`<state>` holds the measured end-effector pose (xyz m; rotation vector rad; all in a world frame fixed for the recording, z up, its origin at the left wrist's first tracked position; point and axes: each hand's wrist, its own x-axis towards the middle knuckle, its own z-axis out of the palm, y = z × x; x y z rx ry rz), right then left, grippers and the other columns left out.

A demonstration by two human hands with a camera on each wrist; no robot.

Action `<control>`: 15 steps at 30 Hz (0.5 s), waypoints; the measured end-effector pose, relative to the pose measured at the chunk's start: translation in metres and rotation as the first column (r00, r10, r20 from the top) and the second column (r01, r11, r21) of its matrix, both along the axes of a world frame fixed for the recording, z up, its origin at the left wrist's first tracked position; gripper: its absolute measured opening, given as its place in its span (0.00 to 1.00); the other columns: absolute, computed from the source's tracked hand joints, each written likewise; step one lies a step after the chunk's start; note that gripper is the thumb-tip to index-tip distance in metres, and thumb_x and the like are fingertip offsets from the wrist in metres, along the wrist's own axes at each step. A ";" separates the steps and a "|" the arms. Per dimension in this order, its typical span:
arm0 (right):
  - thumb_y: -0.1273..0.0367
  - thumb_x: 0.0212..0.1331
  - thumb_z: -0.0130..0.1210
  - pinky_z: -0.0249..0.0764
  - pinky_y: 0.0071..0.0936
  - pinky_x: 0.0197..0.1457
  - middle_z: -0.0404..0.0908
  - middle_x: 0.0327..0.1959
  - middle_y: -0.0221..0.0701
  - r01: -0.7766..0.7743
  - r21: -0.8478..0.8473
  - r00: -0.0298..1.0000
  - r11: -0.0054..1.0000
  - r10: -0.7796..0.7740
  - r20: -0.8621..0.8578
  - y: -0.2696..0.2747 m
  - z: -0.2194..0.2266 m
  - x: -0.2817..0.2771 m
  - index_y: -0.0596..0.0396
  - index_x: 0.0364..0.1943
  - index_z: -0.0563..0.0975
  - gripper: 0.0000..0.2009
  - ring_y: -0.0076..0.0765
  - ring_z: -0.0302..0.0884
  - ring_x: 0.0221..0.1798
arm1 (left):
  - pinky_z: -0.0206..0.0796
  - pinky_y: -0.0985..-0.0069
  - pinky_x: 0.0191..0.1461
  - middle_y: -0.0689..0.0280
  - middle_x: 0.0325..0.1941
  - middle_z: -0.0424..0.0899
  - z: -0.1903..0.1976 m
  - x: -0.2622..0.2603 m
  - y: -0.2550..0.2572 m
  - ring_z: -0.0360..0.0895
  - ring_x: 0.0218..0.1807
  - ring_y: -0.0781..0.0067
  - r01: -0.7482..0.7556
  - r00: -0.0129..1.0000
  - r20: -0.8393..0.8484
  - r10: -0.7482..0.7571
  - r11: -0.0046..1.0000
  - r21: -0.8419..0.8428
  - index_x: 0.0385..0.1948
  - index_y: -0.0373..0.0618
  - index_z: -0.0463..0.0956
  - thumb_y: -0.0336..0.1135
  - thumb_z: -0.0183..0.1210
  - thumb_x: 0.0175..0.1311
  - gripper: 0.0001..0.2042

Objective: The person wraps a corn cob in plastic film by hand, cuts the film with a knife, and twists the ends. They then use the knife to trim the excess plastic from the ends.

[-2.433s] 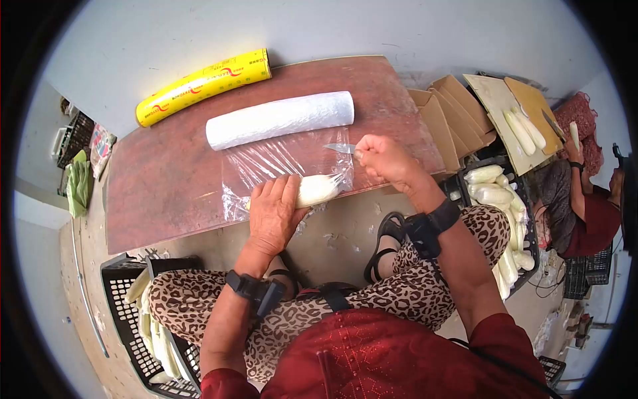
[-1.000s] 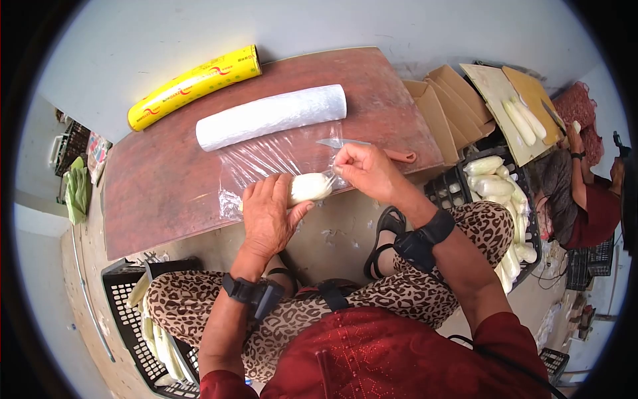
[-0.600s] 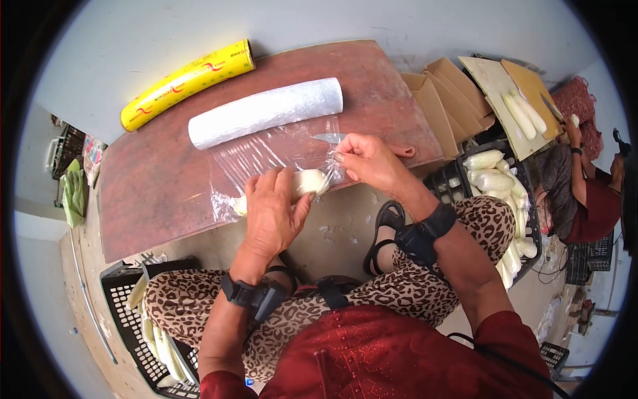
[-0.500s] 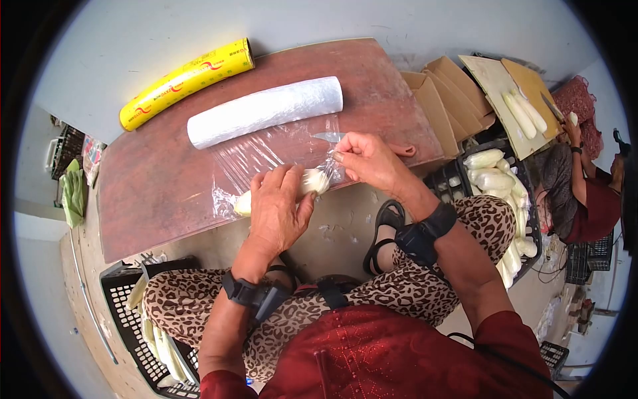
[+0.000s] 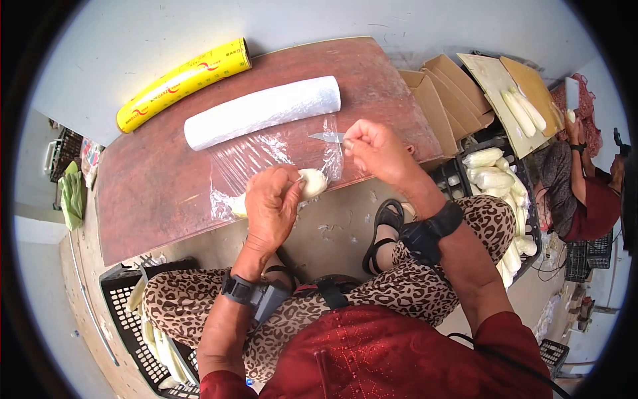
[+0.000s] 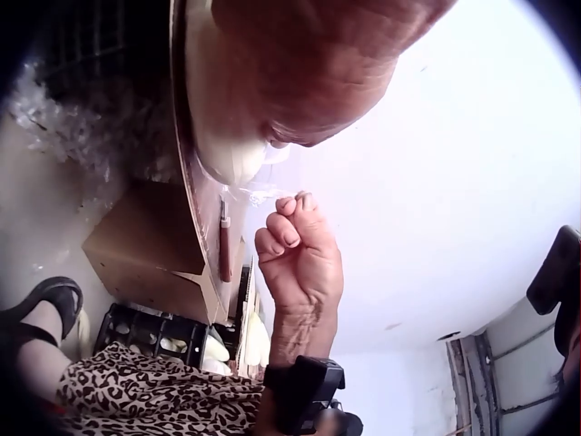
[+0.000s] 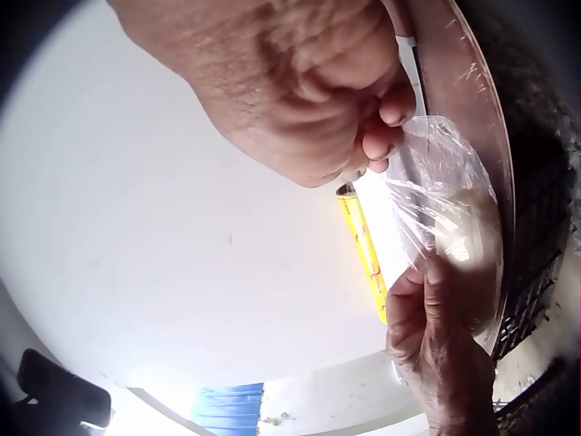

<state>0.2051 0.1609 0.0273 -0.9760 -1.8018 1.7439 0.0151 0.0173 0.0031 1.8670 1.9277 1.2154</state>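
A long white vegetable (image 5: 314, 183), much like a daikon, lies along the table's front edge on clear cling film (image 5: 247, 167). My left hand (image 5: 271, 206) grips it from above, thumb toward its right end. In the right wrist view the left thumb presses at the film beside the vegetable. My right hand (image 5: 382, 154), fingers curled, pinches the film's edge (image 7: 422, 195), which stretches up toward its fingertips. The film runs back to a white roll (image 5: 266, 112). Behind the right hand lies a knife (image 5: 323, 137), its handle mostly hidden in the head view.
A yellow printed tube (image 5: 186, 83) lies at the back of the reddish table (image 5: 146, 206). Cardboard boxes (image 5: 435, 100) stand right. Black crates (image 5: 126, 299) of white vegetables flank my legs. Another person (image 5: 588, 199) works at far right, by a board with two white vegetables.
The knife went from my right hand onto the table. My right hand then took the film at the vegetable's end and has drawn slightly up and right. The vegetable has turned under my left hand.
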 end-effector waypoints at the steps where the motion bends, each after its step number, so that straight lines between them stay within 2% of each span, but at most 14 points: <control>1: 0.74 0.68 0.52 0.63 0.13 0.26 0.76 0.30 0.25 0.021 0.004 1.000 1.000 -0.021 -0.011 0.004 0.003 0.002 0.57 0.40 0.74 0.02 0.12 0.66 0.25 | 0.70 0.66 0.50 0.59 0.43 0.84 -0.001 0.000 0.000 0.80 0.44 0.56 -0.002 1.000 0.008 0.002 1.000 -0.004 0.33 0.41 0.77 0.27 0.62 0.61 0.03; 2: 0.74 0.67 0.53 0.63 0.13 0.26 0.76 0.30 0.24 0.043 0.008 0.999 0.999 -0.043 -0.022 0.007 0.006 0.004 0.57 0.40 0.74 0.02 0.12 0.67 0.25 | 0.70 0.67 0.50 0.59 0.43 0.84 -0.002 0.000 0.000 0.80 0.43 0.57 -0.003 1.000 0.016 0.003 1.000 -0.009 0.32 0.41 0.77 0.27 0.62 0.61 0.03; 5: 0.74 0.63 0.58 0.66 0.14 0.30 0.75 0.30 0.23 -0.062 -0.035 0.997 0.997 0.064 0.037 0.002 0.015 0.009 0.57 0.41 0.74 0.06 0.14 0.70 0.29 | 0.63 0.63 0.52 0.64 0.40 0.84 -0.004 0.002 0.001 0.77 0.43 0.55 -0.031 0.993 0.112 0.033 0.999 -0.025 0.30 0.45 0.76 0.29 0.61 0.60 0.03; 8: 0.74 0.58 0.63 0.70 0.16 0.35 0.75 0.32 0.24 -0.210 0.110 0.976 0.972 0.214 -0.028 -0.004 -0.006 0.007 0.58 0.41 0.74 0.10 0.16 0.73 0.34 | 0.64 0.63 0.51 0.63 0.40 0.84 -0.005 0.002 0.001 0.77 0.43 0.54 -0.034 0.991 0.129 0.036 0.999 -0.020 0.31 0.45 0.75 0.29 0.61 0.60 0.03; 11: 0.75 0.56 0.64 0.70 0.18 0.39 0.75 0.33 0.24 -0.234 0.140 0.959 0.962 0.206 0.193 -0.014 -0.007 0.000 0.58 0.39 0.74 0.10 0.18 0.72 0.36 | 0.66 0.62 0.49 0.62 0.40 0.84 -0.007 0.002 0.002 0.77 0.42 0.54 -0.033 0.985 0.169 0.040 0.998 -0.046 0.31 0.44 0.75 0.29 0.60 0.61 0.03; 14: 0.73 0.53 0.63 0.72 0.25 0.38 0.80 0.28 0.30 -0.268 0.211 0.955 0.940 0.230 0.188 -0.009 -0.032 -0.003 0.61 0.35 0.77 0.08 0.25 0.76 0.34 | 0.71 0.70 0.47 0.59 0.44 0.85 -0.005 0.000 0.001 0.80 0.42 0.64 -0.016 0.991 0.129 0.024 0.998 -0.067 0.32 0.39 0.76 0.28 0.59 0.65 0.03; 15: 0.73 0.53 0.63 0.72 0.25 0.37 0.80 0.28 0.30 -0.260 0.194 0.956 0.946 0.225 0.186 -0.008 -0.031 -0.003 0.60 0.33 0.77 0.07 0.25 0.76 0.33 | 0.71 0.70 0.47 0.59 0.44 0.85 -0.004 0.000 0.001 0.80 0.42 0.64 -0.018 0.992 0.127 0.026 0.998 -0.068 0.32 0.39 0.76 0.28 0.59 0.65 0.03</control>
